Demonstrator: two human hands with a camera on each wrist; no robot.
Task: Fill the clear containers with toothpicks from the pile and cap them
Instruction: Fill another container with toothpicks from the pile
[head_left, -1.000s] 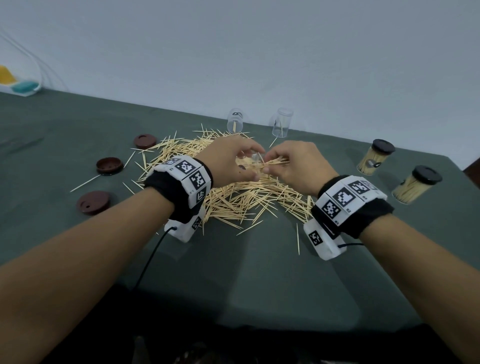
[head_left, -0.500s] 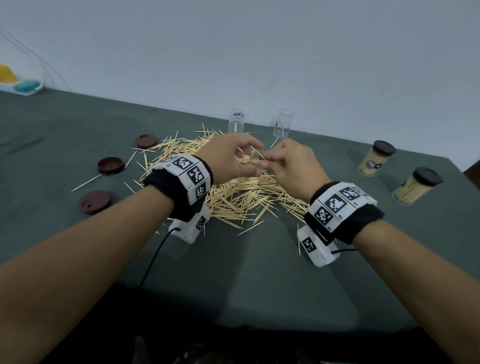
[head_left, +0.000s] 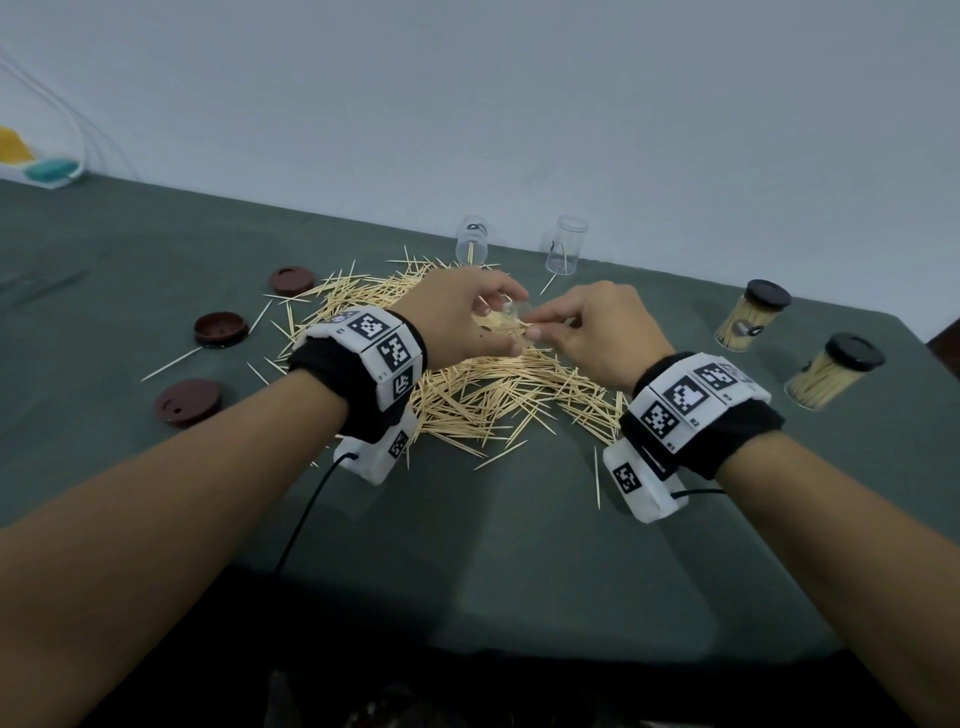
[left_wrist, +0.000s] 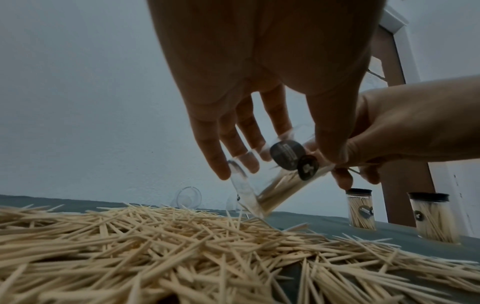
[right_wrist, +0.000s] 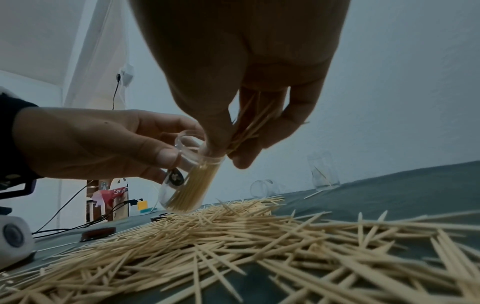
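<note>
My left hand (head_left: 467, 317) grips a clear container (right_wrist: 187, 181), tilted and partly filled with toothpicks, just above the toothpick pile (head_left: 488, 389). The same container (left_wrist: 272, 183) shows dark stickers in the left wrist view. My right hand (head_left: 587, 327) pinches a bunch of toothpicks (right_wrist: 249, 125) at the container's open mouth. Two empty clear containers (head_left: 471, 244) (head_left: 565, 252) stand behind the pile. Three brown caps (head_left: 292, 280) (head_left: 220, 328) (head_left: 188, 401) lie to the left.
Two filled, black-capped containers (head_left: 752, 322) (head_left: 831, 376) stand at the right on the green table (head_left: 493, 545). Loose toothpicks lie around the pile. Cables run from both wrist cameras. A yellow and teal object (head_left: 36, 166) sits far left by the wall.
Both hands have lifted slightly and drawn closer together. The right hand's toothpick bunch has come to the container's mouth.
</note>
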